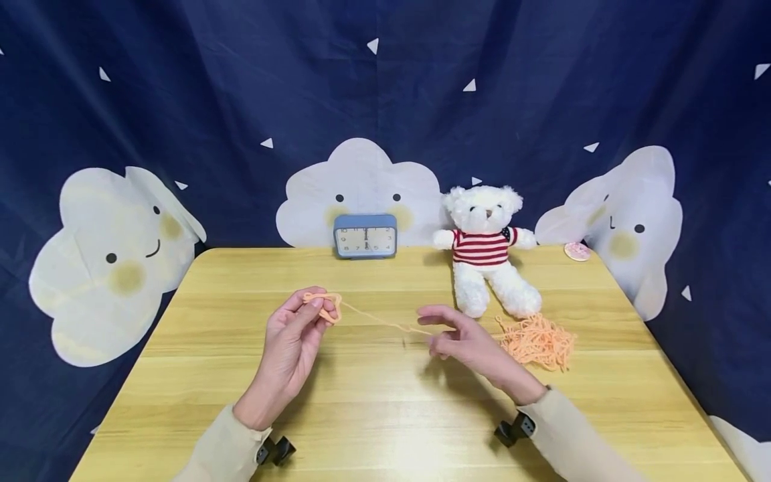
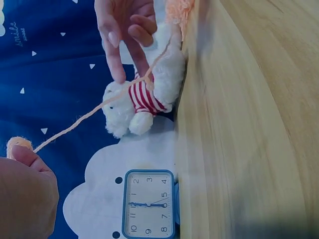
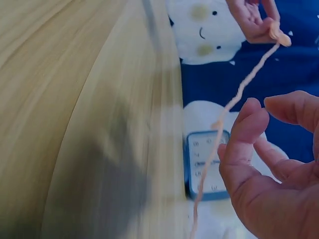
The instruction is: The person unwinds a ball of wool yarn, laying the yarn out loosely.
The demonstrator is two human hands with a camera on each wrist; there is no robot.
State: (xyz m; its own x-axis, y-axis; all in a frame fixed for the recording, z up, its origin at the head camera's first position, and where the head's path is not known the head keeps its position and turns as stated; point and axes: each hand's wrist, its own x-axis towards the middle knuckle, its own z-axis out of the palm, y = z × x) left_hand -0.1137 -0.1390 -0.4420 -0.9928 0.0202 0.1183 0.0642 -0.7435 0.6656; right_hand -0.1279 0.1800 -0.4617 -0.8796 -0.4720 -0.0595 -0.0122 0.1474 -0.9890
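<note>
My left hand (image 1: 295, 335) pinches a small looped bundle of peach yarn (image 1: 339, 309) between thumb and fingers. From it a single yarn strand (image 2: 75, 124) runs across to my right hand (image 1: 466, 341), sagging slightly and bearing a small knot or kink. The right hand's fingers are loosely bent, with thumb and forefinger apart in the right wrist view. There the strand passes close by the fingers (image 3: 244, 129); whether it touches them I cannot tell. Beyond the right hand lies a loose, tangled yarn pile (image 1: 539, 341) on the table.
A white teddy bear (image 1: 482, 251) in a striped shirt sits behind the yarn pile. A blue clock (image 1: 365, 236) stands at the back edge of the wooden table (image 1: 373, 415). A round pink disc (image 1: 577, 252) lies at the back right corner. Behind hangs a dark blue curtain (image 1: 289, 80).
</note>
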